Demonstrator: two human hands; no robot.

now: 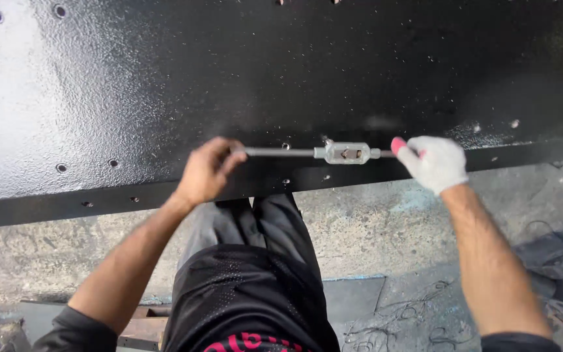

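Note:
A silver tap wrench (343, 153) lies level across the near edge of a big black-painted steel plate (294, 72), its centre block over a hole. My bare left hand (206, 171) grips the left handle bar. My right hand (434, 163), in a white glove with a pink fingertip, holds the right handle end. Small drilled holes (286, 146) run along the plate's edge beside the tool.
The plate's front flange (66, 205) runs across the view above my legs. Below it is a stained concrete floor (373, 228). Tangled wire and metal swarf (399, 322) lie at the lower right, with dark rags and cables (555, 254) at the far right.

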